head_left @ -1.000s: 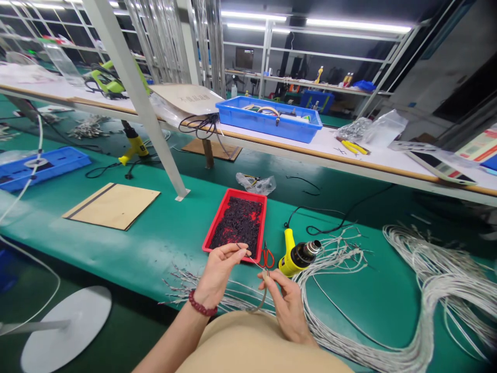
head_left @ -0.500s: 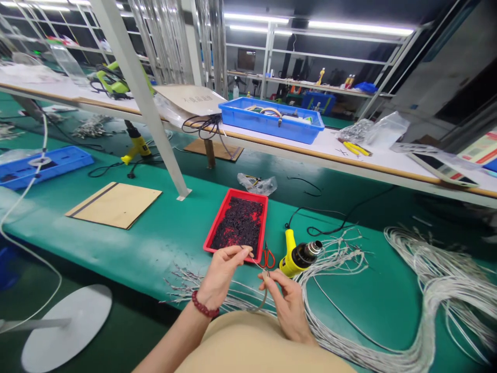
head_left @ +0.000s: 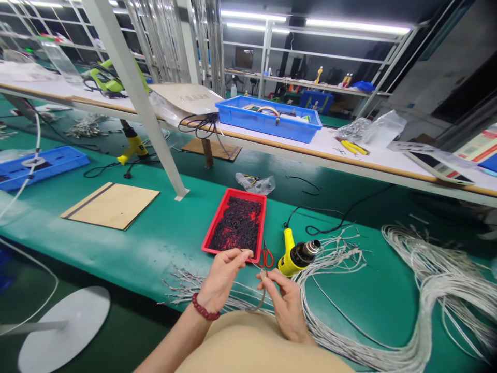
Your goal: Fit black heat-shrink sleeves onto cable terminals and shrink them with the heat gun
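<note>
My left hand [head_left: 222,277] is closed in a pinch in front of the red tray [head_left: 263,220], a bracelet at its wrist. A thin wire runs from its fingertips to my right hand. A tiny dark piece shows at those fingertips, too small to name. My right hand [head_left: 285,298] pinches the end of a grey cable [head_left: 262,300], which curves down toward my body. Many small black pieces [head_left: 236,223] lie in the tray. Red-handled scissors [head_left: 267,257] rest beside its near right corner. Right of them is a yellow heat gun [head_left: 293,256], nozzle tilted up.
A large bundle of pale cables [head_left: 421,316] sweeps across the bench's right side, its stripped ends [head_left: 182,285] showing left of my hands. A beige board [head_left: 112,204] lies left, near a slanted white post [head_left: 155,119]. A raised shelf [head_left: 349,166] carries a blue bin [head_left: 267,124].
Both hands keep their pinch on the wire and cable almost unchanged. The view has shifted slightly, so the bench and shelf sit a little further left.
</note>
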`<state>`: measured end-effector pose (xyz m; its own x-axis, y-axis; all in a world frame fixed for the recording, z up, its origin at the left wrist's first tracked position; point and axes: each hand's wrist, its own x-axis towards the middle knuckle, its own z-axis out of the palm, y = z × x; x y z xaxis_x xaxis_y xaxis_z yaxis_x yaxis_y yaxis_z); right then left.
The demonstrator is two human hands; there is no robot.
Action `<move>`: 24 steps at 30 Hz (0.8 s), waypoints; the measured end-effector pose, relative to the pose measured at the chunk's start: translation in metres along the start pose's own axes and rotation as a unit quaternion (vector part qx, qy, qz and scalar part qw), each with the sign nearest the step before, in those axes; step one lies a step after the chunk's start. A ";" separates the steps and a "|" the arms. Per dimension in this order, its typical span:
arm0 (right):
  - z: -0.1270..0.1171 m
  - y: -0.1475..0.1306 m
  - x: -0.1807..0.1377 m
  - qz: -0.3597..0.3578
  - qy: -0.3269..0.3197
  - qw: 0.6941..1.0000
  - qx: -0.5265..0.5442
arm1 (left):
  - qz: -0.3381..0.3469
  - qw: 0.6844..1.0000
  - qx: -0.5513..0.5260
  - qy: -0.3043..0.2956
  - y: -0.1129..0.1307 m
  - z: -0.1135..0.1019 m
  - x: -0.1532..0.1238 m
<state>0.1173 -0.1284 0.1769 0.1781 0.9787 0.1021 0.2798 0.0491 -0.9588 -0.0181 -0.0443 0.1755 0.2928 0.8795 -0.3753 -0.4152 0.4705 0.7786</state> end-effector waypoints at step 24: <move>0.002 0.010 -0.001 0.002 0.019 1.000 0.011 | 0.006 0.999 -0.043 0.006 -0.015 0.010 -0.003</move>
<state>0.1186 -0.1283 0.1663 0.2161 0.9705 0.1071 0.2585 0.0489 -0.9648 -0.0042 -0.0544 0.1697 0.2776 0.8853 -0.3730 -0.4911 0.4645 0.7369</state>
